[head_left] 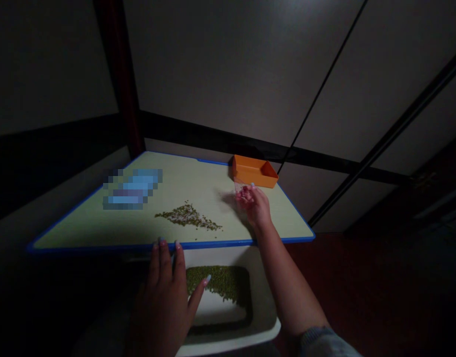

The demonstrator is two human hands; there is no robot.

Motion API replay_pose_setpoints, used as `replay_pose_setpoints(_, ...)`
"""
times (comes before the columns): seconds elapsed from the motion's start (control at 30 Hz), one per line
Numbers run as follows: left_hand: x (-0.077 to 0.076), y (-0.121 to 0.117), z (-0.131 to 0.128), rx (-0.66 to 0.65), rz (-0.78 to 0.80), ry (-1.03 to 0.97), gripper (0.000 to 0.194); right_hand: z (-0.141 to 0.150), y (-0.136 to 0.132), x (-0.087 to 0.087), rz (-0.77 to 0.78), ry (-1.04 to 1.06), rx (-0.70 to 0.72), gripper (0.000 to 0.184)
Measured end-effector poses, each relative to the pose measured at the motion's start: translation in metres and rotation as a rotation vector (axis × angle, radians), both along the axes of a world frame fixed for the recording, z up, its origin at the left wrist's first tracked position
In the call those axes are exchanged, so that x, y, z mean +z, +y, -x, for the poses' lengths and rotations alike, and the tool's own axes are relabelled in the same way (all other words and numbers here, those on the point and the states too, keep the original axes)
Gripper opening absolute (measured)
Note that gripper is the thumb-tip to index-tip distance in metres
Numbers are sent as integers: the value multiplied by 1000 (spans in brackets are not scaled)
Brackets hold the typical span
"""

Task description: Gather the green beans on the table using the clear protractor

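My right hand [256,206] is raised over the board's right side, just in front of an orange open box [252,171]. Its fingers are curled together around something small, pinkish and partly see-through that I cannot make out. My left hand [166,292] has its fingers spread, tips at the blue front edge of the pale board [112,225]; its thumb reaches over a white tub [263,297]. Small green beans or seeds [228,280] cover the far part of the tub's bottom. A loose scatter of similar green pieces [187,216] lies on the board.
On the board's left part lies a bluish, pixelated flat object [133,188]. Pale panels [250,74] with dark strips rise behind the board. A dark red post [118,64] stands at the back left. Reddish floor [335,277] shows at the right.
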State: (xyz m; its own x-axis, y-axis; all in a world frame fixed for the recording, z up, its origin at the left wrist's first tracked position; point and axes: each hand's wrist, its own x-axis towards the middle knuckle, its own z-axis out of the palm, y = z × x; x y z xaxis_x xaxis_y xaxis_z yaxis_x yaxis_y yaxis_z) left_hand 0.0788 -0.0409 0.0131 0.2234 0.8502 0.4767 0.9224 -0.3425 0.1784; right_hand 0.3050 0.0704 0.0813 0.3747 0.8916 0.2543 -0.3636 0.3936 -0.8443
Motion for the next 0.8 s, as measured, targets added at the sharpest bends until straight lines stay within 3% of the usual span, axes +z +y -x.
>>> replay_pose_setpoints(0.23, 1, 0, 0, 1, 15, 0, 84, 1, 3, -10, 11, -509, -2, 35)
replay_pose_setpoints(0.43, 1, -1, 0, 7, -4, 4, 84, 2, -3, -5, -123, -1132, 7, 33)
replay_pose_setpoints(0.53, 2, -2, -1, 8, -2, 4, 84, 6, -7, -1, -100, -1365, 37, 34)
replay_pose_setpoints(0.8, 4, -2, -1, 6, 9, 3, 85, 14, -12, 4, 9, -1519, 4, 34)
